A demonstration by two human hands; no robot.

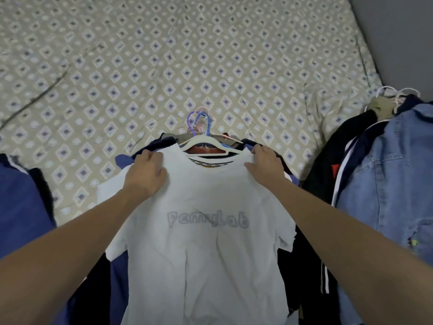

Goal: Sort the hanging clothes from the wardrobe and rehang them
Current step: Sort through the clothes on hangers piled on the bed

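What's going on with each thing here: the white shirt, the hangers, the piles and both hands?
white T-shirt: lying flat, front up, on top of the middle pile.
white hanger: at the shirt's collar, not fully inside it.
blue and purple hangers: hooks bunched together beyond the collar.
left hand: gripping the shirt's shoulder.
right hand: gripping the other shoulder.
denim jacket: on top of the right-hand pile.
bedsheet: spread, slightly wrinkled.

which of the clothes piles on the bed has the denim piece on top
The pile on the right, topped by the blue denim jacket. The middle pile is topped by the white t-shirt both hands are on; the left pile shows only dark blue and black.
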